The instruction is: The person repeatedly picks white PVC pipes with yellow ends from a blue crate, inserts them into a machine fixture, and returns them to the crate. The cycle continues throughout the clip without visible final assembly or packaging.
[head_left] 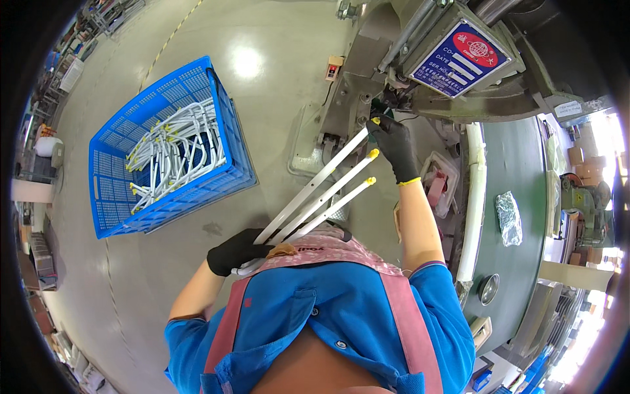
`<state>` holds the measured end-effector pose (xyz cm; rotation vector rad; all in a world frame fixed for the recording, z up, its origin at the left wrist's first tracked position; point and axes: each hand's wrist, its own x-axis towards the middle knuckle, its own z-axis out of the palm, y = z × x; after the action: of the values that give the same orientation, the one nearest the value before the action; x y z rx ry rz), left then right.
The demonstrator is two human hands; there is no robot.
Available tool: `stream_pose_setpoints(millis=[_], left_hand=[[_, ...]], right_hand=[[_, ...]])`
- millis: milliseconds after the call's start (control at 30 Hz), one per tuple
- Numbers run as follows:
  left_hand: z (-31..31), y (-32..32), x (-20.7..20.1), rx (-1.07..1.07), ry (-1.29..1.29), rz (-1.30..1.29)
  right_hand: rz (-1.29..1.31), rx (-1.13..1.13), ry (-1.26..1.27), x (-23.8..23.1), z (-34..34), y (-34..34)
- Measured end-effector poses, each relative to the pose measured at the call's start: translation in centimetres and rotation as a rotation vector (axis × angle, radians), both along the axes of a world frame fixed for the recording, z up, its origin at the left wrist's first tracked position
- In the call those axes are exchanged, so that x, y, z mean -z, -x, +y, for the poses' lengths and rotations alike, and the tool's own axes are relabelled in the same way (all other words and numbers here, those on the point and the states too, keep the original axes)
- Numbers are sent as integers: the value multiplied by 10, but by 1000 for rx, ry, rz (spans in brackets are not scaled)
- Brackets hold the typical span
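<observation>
Three white tubes (pixel 319 200) slant up from the left hand (pixel 240 252), its fingers wrapped round their lower ends, toward the right hand (pixel 395 146), grip unclear, near the machine's edge (pixel 357 85), with open floor (pixel 279 72) reaching left to the blue crate (pixel 239 148).

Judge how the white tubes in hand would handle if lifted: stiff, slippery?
White tubes: probably stiff, running straight from the left hand without visible sag. Possibly slippery, given smooth, glossy surfaces. Could splay, since their yellow tips fan apart.

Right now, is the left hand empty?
No, the black-gloved left hand holds yellow-tipped white tubes near their lower ends.
</observation>
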<state>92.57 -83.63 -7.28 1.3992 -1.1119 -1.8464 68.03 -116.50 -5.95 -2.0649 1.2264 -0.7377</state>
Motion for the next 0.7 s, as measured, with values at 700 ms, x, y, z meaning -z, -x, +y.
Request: stream_pose_setpoints(millis=[700], left_hand=[[-4,8,11,7,184,-141]], right_hand=[[-297,172,-231,38,13,26]])
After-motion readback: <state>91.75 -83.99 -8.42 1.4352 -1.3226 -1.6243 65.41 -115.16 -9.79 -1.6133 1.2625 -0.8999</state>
